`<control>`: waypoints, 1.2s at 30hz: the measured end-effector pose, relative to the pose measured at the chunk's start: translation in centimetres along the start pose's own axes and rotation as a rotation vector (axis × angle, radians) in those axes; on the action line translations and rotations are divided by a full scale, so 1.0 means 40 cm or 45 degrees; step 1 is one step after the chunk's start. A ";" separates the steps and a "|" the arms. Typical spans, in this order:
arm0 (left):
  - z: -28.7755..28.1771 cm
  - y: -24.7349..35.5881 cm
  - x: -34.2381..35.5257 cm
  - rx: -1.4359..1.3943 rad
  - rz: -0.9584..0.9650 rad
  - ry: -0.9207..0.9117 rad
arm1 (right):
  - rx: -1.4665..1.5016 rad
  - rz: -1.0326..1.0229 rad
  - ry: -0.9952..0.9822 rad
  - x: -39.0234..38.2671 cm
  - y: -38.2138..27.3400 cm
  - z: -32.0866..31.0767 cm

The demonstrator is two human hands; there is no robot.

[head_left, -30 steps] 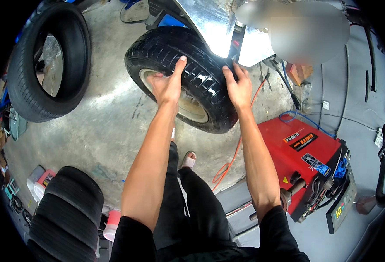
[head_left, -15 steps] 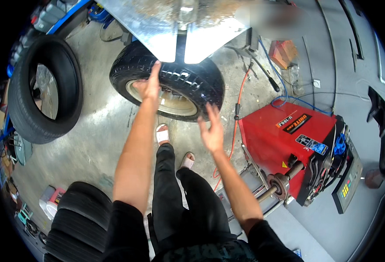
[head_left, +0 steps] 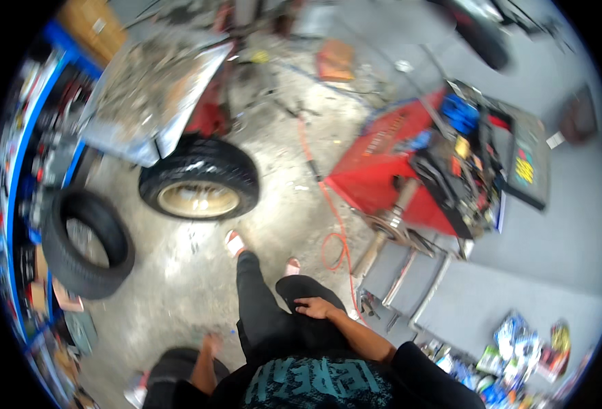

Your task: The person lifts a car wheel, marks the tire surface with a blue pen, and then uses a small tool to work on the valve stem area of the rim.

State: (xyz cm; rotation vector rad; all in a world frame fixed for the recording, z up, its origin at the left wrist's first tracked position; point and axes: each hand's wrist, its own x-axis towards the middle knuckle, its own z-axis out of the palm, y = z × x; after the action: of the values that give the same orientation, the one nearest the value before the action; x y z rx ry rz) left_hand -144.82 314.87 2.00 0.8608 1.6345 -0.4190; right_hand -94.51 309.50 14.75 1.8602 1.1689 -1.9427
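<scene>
The black tyre on a pale rim (head_left: 236, 174) is on the concrete floor, partly under the edge of a dusty metal plate (head_left: 137, 95), away from both hands. My right hand (head_left: 314, 307) rests on my dark-trousered right thigh, fingers extended and holding nothing. Low at the left, my left hand (head_left: 209, 344) is smeared by motion beside my body, near a dark stack of tyres (head_left: 168, 375); its finger shape is unclear.
A loose tyre (head_left: 110, 276) lies left, beside blue shelving (head_left: 28, 109) with assorted goods. A red machine (head_left: 359, 170) with a shaft and panel stands right. An orange cable (head_left: 338, 221) crosses the floor. Small packages (head_left: 519, 341) sit lower right; an orange block (head_left: 335, 61) lies behind.
Both hands have come off the wheeled tyre and dropped back toward my body, the right onto my thigh. The view has swung, showing more of the shelving and plate.
</scene>
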 end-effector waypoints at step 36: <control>-0.409 0.547 -1.020 -0.581 1.307 0.042 | 0.033 -0.355 0.545 -0.160 -0.486 -0.304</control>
State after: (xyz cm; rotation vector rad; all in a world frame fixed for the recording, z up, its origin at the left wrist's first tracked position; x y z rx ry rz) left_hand -138.27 328.03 48.85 1.2028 1.0476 0.6575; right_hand -96.64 328.04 29.56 2.3103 1.6065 -1.7353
